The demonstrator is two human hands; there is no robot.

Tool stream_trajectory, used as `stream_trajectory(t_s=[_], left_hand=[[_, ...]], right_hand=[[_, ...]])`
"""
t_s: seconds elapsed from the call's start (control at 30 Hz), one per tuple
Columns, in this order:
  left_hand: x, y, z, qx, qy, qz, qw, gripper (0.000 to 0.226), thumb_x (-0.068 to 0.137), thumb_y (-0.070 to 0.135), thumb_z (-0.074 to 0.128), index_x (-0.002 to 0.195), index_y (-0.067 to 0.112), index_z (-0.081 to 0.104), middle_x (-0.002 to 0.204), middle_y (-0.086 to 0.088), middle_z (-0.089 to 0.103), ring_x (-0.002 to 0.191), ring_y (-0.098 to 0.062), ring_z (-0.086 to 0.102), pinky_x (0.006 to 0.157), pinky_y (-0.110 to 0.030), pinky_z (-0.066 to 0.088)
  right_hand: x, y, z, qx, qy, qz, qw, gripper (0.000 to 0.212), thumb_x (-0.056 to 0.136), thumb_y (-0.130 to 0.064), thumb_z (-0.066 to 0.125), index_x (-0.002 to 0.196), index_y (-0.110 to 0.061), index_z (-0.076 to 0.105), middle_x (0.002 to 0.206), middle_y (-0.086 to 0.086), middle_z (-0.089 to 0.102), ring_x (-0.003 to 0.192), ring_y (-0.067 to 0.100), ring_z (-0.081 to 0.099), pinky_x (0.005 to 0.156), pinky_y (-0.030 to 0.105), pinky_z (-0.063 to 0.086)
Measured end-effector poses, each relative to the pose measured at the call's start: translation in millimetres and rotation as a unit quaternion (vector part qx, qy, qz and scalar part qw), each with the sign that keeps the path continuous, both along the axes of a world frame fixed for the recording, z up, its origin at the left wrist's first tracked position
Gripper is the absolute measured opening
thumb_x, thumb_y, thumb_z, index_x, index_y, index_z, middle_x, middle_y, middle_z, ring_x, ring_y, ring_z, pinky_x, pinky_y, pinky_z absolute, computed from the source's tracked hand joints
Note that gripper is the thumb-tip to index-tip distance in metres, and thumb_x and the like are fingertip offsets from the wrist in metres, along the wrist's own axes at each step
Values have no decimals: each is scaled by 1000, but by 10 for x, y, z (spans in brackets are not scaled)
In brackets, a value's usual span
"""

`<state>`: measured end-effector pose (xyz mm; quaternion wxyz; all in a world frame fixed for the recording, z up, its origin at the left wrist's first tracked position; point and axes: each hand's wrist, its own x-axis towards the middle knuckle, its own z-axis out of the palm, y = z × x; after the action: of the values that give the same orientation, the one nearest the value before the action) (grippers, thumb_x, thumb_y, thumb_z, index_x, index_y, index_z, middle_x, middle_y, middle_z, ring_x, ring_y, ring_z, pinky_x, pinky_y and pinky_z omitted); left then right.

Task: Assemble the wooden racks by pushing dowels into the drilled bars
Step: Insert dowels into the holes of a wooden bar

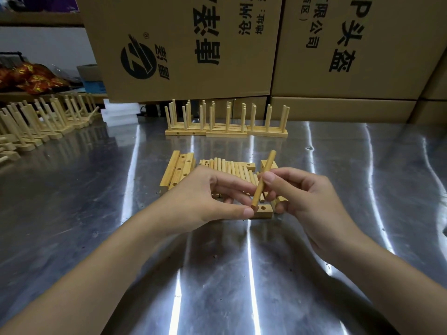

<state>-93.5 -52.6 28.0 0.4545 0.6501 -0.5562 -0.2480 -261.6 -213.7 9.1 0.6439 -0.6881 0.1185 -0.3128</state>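
My right hand point(300, 189) pinches a wooden dowel point(263, 180) near its middle; the dowel leans to the upper right. Its lower end sits at a hole in a drilled bar point(264, 211), which my left hand point(212, 197) grips between thumb and fingers on the steel table. One empty hole shows on the bar's front face. Behind my hands lie a row of loose dowels point(227, 166) and a stack of drilled bars point(179, 170).
Assembled racks point(225, 126) with upright dowels stand at the back centre. More racks point(43, 124) line the left side. Large cardboard boxes point(193, 44) wall off the back. White blocks point(119, 113) and snack packets point(31, 78) sit far left on the steel table point(96, 213).
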Motion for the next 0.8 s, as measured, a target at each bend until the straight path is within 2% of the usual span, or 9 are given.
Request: stream_trajectory(t_s=[0.1, 0.17, 0.2, 0.3, 0.43, 0.53, 0.63, 0.73, 0.8], left_hand=[[73, 57, 41, 11, -200, 60, 978, 29, 86, 44, 87, 114, 39, 80, 93, 24, 77, 91, 6, 66, 70, -12, 46], [134, 131, 77, 59, -369, 112, 921, 37, 85, 67, 75, 114, 45, 77, 92, 31, 66, 98, 12, 54, 69, -18, 40], [158, 173, 91, 91, -401, 127, 903, 45, 82, 77, 66, 114, 46, 76, 92, 31, 61, 98, 13, 50, 70, -20, 39], [232, 246, 126, 156, -393, 131, 897, 55, 74, 86, 59, 107, 45, 76, 92, 27, 65, 90, 5, 56, 70, -25, 47], [245, 234, 119, 178, -367, 115, 906, 20, 82, 60, 79, 93, 42, 78, 90, 24, 70, 85, 3, 62, 71, -26, 51], [241, 220, 120, 119, -296, 136, 938, 10, 88, 48, 80, 90, 39, 77, 89, 22, 69, 84, 5, 60, 68, -24, 46], [183, 179, 171, -18, -73, 144, 987, 14, 93, 39, 78, 103, 31, 80, 95, 10, 77, 78, 3, 67, 69, -15, 51], [72, 112, 151, -102, 171, 137, 970, 33, 91, 34, 75, 119, 19, 78, 105, -1, 81, 97, -11, 75, 81, -26, 60], [-5, 51, 103, -105, 266, 118, 951, 34, 91, 35, 74, 118, 15, 80, 110, -11, 80, 103, -21, 77, 82, -35, 65]], right_hand=[[5, -13, 12, 10, 3, -7, 1000, 18, 92, -33, 76, 100, -19, 84, 89, 1, 77, 79, 11, 64, 67, 31, 48], [1, -27, 13, 11, 4, -11, 1000, 14, 96, -28, 75, 101, -18, 82, 91, 3, 77, 79, 12, 64, 67, 32, 47], [-8, -31, 10, 13, 4, -12, 1000, 12, 97, -27, 75, 101, -18, 81, 92, 4, 77, 79, 12, 64, 67, 32, 48], [-31, -30, 21, 20, -3, -4, 1000, 8, 93, -25, 77, 100, -21, 76, 94, 7, 78, 79, 13, 68, 63, 28, 50], [-36, -36, 27, 7, -14, -14, 1000, 17, 80, -21, 79, 88, -25, 65, 96, 16, 78, 77, 19, 69, 59, 27, 49], [-36, -39, 14, -44, -16, -21, 999, 14, 82, -19, 73, 89, -21, 60, 93, 15, 78, 75, 19, 71, 59, 25, 51], [-52, 1, 3, -101, -41, -34, 993, 10, 92, -20, 70, 92, -19, 60, 89, 13, 75, 75, 19, 70, 61, 27, 53], [-95, 78, -5, -235, -71, -73, 967, 9, 102, -27, 65, 98, -21, 60, 86, 5, 71, 75, 21, 69, 60, 40, 55], [-121, 123, 7, -322, -90, -96, 938, 12, 103, -29, 62, 103, -17, 60, 85, 0, 69, 73, 22, 67, 60, 42, 53]])
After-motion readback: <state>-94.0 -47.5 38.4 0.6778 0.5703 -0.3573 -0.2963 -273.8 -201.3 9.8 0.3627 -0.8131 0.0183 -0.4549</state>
